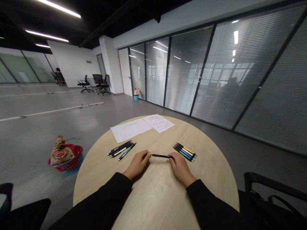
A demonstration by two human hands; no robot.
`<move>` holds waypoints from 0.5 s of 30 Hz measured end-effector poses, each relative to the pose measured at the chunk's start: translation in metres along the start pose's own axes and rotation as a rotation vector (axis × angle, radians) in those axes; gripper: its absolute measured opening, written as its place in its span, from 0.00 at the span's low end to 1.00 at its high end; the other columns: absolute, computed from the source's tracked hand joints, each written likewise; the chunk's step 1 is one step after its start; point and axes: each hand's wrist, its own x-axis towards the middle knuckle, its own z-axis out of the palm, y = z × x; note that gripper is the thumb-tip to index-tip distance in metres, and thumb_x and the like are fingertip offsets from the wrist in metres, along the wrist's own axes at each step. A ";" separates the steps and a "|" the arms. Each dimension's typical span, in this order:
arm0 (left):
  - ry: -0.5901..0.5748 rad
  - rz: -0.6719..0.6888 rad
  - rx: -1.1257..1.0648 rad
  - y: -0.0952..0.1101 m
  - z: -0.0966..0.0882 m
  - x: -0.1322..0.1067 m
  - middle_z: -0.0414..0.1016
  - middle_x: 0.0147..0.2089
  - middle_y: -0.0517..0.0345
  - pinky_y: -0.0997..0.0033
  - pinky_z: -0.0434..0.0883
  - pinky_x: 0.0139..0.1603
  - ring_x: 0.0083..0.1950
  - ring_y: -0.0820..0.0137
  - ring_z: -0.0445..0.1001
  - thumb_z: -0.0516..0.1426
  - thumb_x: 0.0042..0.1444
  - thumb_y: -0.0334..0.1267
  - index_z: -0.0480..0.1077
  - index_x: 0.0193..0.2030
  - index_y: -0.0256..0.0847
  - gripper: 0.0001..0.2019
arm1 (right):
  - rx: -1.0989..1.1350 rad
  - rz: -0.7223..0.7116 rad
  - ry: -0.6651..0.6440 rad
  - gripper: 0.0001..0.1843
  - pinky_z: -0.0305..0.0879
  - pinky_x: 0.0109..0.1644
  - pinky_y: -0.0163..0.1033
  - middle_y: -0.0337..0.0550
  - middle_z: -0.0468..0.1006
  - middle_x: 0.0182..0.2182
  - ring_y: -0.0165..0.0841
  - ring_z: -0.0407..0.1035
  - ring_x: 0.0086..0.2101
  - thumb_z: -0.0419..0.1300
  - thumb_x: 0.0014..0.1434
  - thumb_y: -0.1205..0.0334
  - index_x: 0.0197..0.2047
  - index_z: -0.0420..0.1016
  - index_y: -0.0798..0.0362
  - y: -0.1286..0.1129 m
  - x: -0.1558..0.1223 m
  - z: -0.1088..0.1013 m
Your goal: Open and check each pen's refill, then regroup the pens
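And counted on the desk [153,204]: two hands [137,165], one black pen [161,156] between them! Four pens [121,150] in the left-hand bunch, four more [184,152] in the right-hand bunch, nine in all! Two sheets of paper [144,125] at the far edge! Out on the floor [31,134], one red basket [69,163], one white door [125,72] beyond, and one seated person [58,76] far off!

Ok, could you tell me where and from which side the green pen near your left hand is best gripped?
Best to pinch the green pen at mid-barrel, coming from its near right side with your left hand. It lies diagonally, outermost in its group, so that side seems free, whereas the far side sits close to the neighbouring pens.
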 end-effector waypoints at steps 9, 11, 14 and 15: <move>0.116 0.013 0.073 -0.002 0.000 0.001 0.70 0.31 0.57 0.68 0.64 0.37 0.34 0.66 0.68 0.46 0.66 0.49 0.63 0.31 0.42 0.16 | -0.041 0.016 0.038 0.13 0.65 0.54 0.45 0.50 0.79 0.41 0.42 0.71 0.46 0.52 0.62 0.71 0.43 0.77 0.53 0.001 -0.001 0.000; 0.142 0.015 0.132 -0.005 0.001 0.002 0.69 0.30 0.58 0.67 0.64 0.37 0.34 0.65 0.68 0.45 0.66 0.49 0.60 0.29 0.43 0.18 | -0.040 0.018 0.037 0.13 0.65 0.54 0.45 0.50 0.79 0.41 0.42 0.71 0.45 0.52 0.62 0.71 0.43 0.77 0.54 0.001 -0.001 0.000; 0.187 0.017 0.209 -0.008 0.002 0.003 0.68 0.29 0.57 0.66 0.64 0.37 0.34 0.65 0.68 0.44 0.67 0.49 0.59 0.27 0.43 0.19 | -0.042 0.016 0.042 0.13 0.65 0.54 0.45 0.50 0.79 0.41 0.42 0.71 0.45 0.52 0.62 0.71 0.44 0.77 0.54 0.002 0.000 0.001; 0.194 0.017 0.222 -0.008 0.002 0.003 0.68 0.29 0.57 0.66 0.64 0.37 0.33 0.65 0.68 0.44 0.67 0.49 0.59 0.26 0.43 0.19 | -0.042 0.015 0.042 0.13 0.65 0.54 0.45 0.50 0.79 0.41 0.42 0.71 0.45 0.52 0.62 0.71 0.44 0.77 0.54 0.002 0.000 0.001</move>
